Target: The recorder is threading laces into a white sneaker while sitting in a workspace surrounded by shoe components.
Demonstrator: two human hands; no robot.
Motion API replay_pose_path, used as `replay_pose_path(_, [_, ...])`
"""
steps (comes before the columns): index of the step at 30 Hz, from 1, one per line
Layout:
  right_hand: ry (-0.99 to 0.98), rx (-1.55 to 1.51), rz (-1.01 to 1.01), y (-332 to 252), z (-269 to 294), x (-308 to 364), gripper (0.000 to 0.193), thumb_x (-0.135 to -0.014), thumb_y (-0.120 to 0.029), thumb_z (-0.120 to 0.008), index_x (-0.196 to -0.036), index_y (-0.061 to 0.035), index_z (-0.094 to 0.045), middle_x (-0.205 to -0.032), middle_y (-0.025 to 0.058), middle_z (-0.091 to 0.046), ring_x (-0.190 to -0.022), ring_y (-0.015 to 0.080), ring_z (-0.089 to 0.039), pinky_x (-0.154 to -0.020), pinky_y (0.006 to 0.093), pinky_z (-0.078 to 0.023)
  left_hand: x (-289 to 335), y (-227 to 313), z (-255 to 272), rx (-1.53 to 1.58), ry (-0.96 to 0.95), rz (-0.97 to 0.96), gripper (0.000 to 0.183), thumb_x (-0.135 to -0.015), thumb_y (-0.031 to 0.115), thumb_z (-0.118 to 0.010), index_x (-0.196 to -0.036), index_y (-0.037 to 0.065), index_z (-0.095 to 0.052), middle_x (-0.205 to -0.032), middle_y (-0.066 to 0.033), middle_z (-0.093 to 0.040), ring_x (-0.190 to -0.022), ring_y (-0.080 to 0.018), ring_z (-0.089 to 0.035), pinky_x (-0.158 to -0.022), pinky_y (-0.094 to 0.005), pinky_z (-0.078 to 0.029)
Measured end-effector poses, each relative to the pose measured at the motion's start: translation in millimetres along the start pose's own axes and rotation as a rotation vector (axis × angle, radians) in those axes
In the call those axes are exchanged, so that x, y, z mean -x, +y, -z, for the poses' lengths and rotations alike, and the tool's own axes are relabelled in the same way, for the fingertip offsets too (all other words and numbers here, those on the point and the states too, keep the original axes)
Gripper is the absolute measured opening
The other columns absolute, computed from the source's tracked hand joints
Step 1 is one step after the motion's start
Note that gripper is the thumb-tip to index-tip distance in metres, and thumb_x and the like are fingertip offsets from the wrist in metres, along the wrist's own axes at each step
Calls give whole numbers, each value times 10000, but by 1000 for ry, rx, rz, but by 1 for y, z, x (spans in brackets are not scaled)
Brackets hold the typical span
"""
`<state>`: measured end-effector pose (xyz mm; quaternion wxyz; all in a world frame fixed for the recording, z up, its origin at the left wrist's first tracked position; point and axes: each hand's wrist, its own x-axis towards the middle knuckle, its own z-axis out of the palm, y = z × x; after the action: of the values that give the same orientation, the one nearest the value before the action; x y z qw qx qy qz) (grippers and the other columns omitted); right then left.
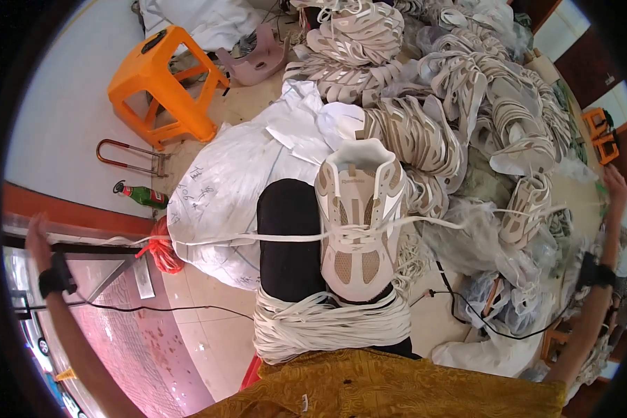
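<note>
Mustard patterned cloth (397, 386) lay nearest, then bundled pale laces (327, 327). Beyond sat a beige sneaker (357, 268) beside a rounded black form (289, 209), its lace (285, 237) stretching toward the left hand (38, 237) and right hand (615, 185); how closed these blurred hands were, and on what, I could not tell. Farther, tiled floor (212, 338) carried a white sack (247, 167), heaped uppers (418, 129) and an orange stool (132, 76).

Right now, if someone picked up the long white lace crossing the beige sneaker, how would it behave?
The lace is probably floppy, since it bends in a wave beside the sneaker. It should feel light, being so thin. Lifting it might tug the sneaker, where it appears threaded.
</note>
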<state>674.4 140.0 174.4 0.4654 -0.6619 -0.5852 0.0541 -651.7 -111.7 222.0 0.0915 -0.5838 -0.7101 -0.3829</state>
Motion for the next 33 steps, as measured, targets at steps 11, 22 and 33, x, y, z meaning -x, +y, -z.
replay_pose_path(11, [-1148,-503,-160,-291,-356,281,209,-694,-5,-584,-898,-15,-626,-690,35,-604,-513,48,-511,-425,177,-367,183,449,-420,616,-760,94,133,-780,85,-503,-856,19,-589,-733,-105,-591,-644,-211,-586,-563,-292,-466])
replay_pose_path(22, [-1240,-680,-458,-288,-371,297,265,-663,-5,-607,-925,33,-601,-634,58,-588,-441,58,-479,-364,182,-318,208,461,-439,340,-546,-330,74,-720,27,-552,-763,13,-493,-649,-130,-530,-629,-291,-551,-526,-348,-434])
replay_pose_path(33, [-1192,-826,-572,-277,-366,301,219,-701,-22,-584,-913,26,-615,-598,49,-582,-403,47,-422,-366,182,-313,212,473,-436,-39,-433,-768,286,-650,83,-549,-920,-5,-516,-645,-49,-475,-605,-168,-491,-487,-270,-415])
